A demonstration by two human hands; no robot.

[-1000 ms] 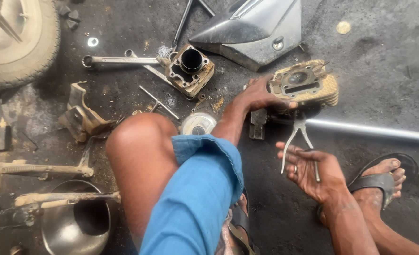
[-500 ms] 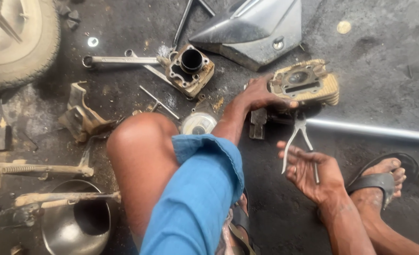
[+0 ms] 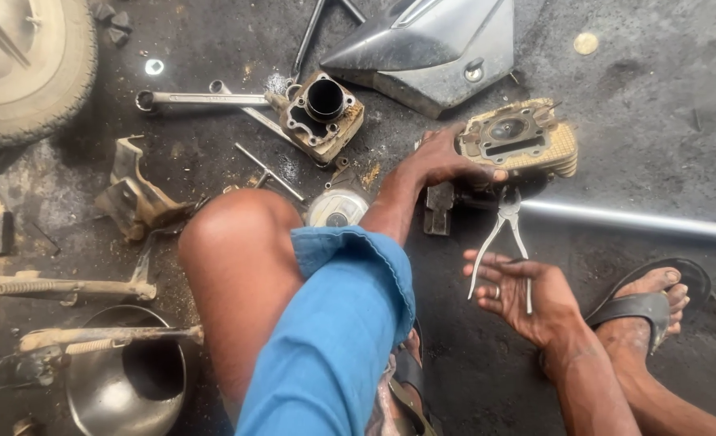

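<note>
My left hand [image 3: 437,161] grips the near edge of a tan finned engine cylinder head [image 3: 521,137] that rests on the dark floor. My right hand [image 3: 526,297] lies palm up below it and holds the handles of metal pliers [image 3: 501,242]. The plier jaws point up at the underside of the cylinder head. My bent knee and rolled blue trouser leg [image 3: 333,323] fill the middle of the view and hide part of my left arm.
An engine cylinder block [image 3: 322,115] lies by a long spanner [image 3: 200,99]. A grey body panel [image 3: 438,48] is behind, a tyre [image 3: 27,73] at top left. A round metal cap [image 3: 336,208], a metal tube [image 3: 640,220], a metal bowl [image 3: 128,379] and my sandalled foot [image 3: 648,300] surround me.
</note>
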